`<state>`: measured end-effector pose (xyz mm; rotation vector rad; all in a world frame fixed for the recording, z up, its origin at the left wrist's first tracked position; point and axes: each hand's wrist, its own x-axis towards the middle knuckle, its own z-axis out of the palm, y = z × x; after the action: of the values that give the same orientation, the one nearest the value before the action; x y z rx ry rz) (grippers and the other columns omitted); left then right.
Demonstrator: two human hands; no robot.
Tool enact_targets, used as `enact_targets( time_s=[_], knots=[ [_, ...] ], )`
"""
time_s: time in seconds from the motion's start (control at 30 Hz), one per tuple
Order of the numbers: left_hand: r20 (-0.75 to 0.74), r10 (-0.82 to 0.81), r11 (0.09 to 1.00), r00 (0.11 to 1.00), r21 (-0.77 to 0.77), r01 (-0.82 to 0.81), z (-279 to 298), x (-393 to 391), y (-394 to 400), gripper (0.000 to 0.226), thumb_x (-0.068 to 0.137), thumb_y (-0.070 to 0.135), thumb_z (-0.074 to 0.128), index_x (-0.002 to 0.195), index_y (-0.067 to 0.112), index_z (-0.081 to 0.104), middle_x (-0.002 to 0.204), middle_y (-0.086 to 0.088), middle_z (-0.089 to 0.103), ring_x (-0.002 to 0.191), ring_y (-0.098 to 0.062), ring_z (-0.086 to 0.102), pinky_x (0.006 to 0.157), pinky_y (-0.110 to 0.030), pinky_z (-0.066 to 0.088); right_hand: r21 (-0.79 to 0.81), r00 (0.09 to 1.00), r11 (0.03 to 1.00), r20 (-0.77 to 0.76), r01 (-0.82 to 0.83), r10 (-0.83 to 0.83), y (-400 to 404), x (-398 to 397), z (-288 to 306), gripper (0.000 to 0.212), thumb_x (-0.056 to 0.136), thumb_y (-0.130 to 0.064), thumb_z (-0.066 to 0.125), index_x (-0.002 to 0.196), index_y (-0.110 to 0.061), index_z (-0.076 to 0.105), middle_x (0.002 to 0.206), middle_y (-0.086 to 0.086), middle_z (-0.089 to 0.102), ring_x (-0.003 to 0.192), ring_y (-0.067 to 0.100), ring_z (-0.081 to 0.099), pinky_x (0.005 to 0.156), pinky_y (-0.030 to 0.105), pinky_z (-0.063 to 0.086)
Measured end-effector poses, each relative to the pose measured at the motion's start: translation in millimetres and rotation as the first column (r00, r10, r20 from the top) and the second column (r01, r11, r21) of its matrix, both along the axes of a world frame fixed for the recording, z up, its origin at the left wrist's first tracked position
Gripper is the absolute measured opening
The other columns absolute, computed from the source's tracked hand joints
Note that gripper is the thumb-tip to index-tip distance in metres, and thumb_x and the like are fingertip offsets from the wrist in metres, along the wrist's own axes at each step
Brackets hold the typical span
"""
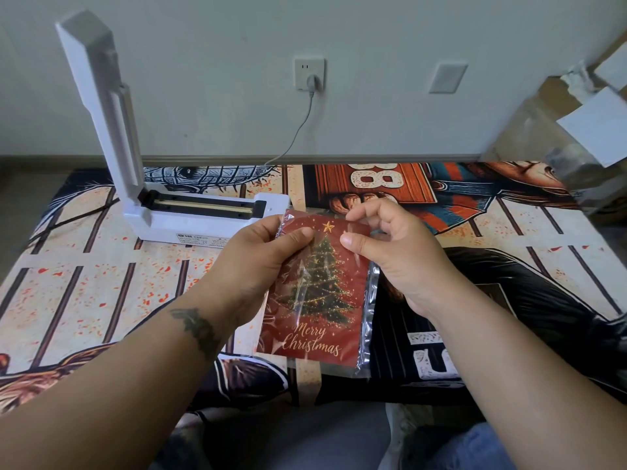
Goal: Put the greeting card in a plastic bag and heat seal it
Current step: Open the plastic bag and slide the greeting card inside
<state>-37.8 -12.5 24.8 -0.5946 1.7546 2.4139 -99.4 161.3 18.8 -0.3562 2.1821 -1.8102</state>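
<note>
A red greeting card (315, 300) with a Christmas tree and "Merry Christmas" sits inside a clear plastic bag (370, 317), held above the table's middle. My left hand (261, 256) grips the bag's upper left edge, thumb on the front. My right hand (390, 245) pinches the bag's open top at the upper right. The bag's mouth points away from me, toward the white heat sealer (200, 215), which stands just behind my left hand with its lid arm (101, 106) raised upright.
A patterned cloth (101, 283) covers the table. The sealer's grey cable (298, 130) runs up to a wall socket (309, 74). Cardboard boxes and clear packaging (576, 130) are stacked at the far right.
</note>
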Motion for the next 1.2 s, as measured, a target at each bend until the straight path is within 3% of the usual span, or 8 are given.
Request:
enact_targets(
  time_s=[0.1,0.27,0.53,0.67,0.73,0.9,1.0,1.2],
  knots=[
    [0.004,0.002,1.0,1.0,-0.009,-0.002,-0.4,-0.1,-0.1,0.007,0.089,0.011,0.065,0.089,0.012,0.072,0.078,-0.011,0.078,0.063,-0.021,0.073,0.055,-0.029,0.06,0.003,1.0,1.0,0.003,-0.009,0.009,0.4,0.1,-0.4,0.021,0.077,-0.01,0.074,0.085,-0.027,0.066,0.081,-0.007,0.068,0.072,0.005,0.064,0.077,0.035,0.056],
    [0.009,0.007,1.0,1.0,-0.013,-0.006,-0.3,0.3,0.0,0.007,0.089,0.012,0.065,0.088,0.012,0.072,0.079,-0.012,0.077,0.063,-0.021,0.073,0.055,-0.029,0.06,0.002,1.0,1.0,0.01,-0.015,0.015,-0.1,0.6,0.2,0.019,0.078,-0.011,0.073,0.082,-0.028,0.067,0.085,-0.002,0.069,0.08,0.015,0.064,0.082,0.044,0.056],
    [0.024,0.005,1.0,1.0,-0.026,-0.004,1.2,1.0,0.0,0.008,0.088,0.012,0.065,0.083,0.014,0.072,0.075,-0.011,0.076,0.061,-0.02,0.071,0.054,-0.029,0.059,0.021,1.0,1.0,-0.018,-0.01,0.011,0.6,0.2,-0.2,0.013,0.079,-0.012,0.073,0.083,-0.022,0.067,0.075,-0.011,0.065,0.081,0.015,0.063,0.082,0.041,0.055],
    [0.029,0.005,0.999,1.0,-0.035,-0.004,0.9,0.5,-0.6,0.006,0.088,0.016,0.065,0.087,0.013,0.071,0.074,-0.011,0.076,0.062,-0.02,0.071,0.059,-0.029,0.059,0.012,0.999,1.0,-0.03,-0.028,0.028,0.4,0.0,-1.3,0.012,0.079,-0.01,0.073,0.081,-0.02,0.067,0.07,-0.017,0.067,0.074,0.001,0.062,0.073,0.027,0.055],
    [0.03,0.011,0.999,1.0,-0.039,-0.009,0.9,0.2,-0.7,0.008,0.089,0.017,0.065,0.089,0.013,0.072,0.075,-0.011,0.075,0.063,-0.02,0.07,0.06,-0.029,0.059,0.015,0.999,0.999,-0.028,-0.035,0.035,0.1,0.3,-1.5,0.013,0.078,-0.01,0.073,0.08,-0.021,0.067,0.069,-0.019,0.067,0.074,0.002,0.063,0.075,0.03,0.056],
    [0.029,0.029,0.999,0.999,-0.036,-0.028,1.1,0.0,0.2,0.017,0.091,0.022,0.062,0.096,0.008,0.071,0.075,-0.01,0.074,0.066,-0.02,0.068,0.067,-0.031,0.056,0.015,0.999,0.999,-0.034,-0.04,0.04,-0.6,0.4,-0.9,0.016,0.078,-0.011,0.073,0.076,-0.026,0.067,0.072,-0.015,0.067,0.078,0.006,0.063,0.081,0.038,0.055],
    [0.023,0.035,0.998,0.999,-0.05,-0.033,1.0,-0.2,0.2,0.02,0.093,0.024,0.06,0.088,0.011,0.074,0.072,-0.008,0.073,0.065,-0.019,0.067,0.069,-0.032,0.054,0.012,0.999,0.999,-0.028,-0.037,0.038,-0.2,0.9,-1.3,0.009,0.08,-0.014,0.071,0.077,-0.023,0.067,0.077,-0.004,0.064,0.077,0.013,0.059,0.082,0.042,0.053],
    [0.037,0.054,0.998,0.998,-0.037,-0.052,1.0,-1.7,-1.9,0.028,0.094,0.029,0.057,0.078,0.017,0.076,0.07,-0.007,0.074,0.065,-0.019,0.068,0.072,-0.034,0.053,-0.063,0.999,0.998,0.048,-0.011,0.014,0.2,-0.2,-0.7,0.014,0.085,-0.008,0.065,0.088,-0.021,0.068,0.078,0.0,0.066,0.076,0.011,0.063,0.075,0.031,0.052]
  ],
)
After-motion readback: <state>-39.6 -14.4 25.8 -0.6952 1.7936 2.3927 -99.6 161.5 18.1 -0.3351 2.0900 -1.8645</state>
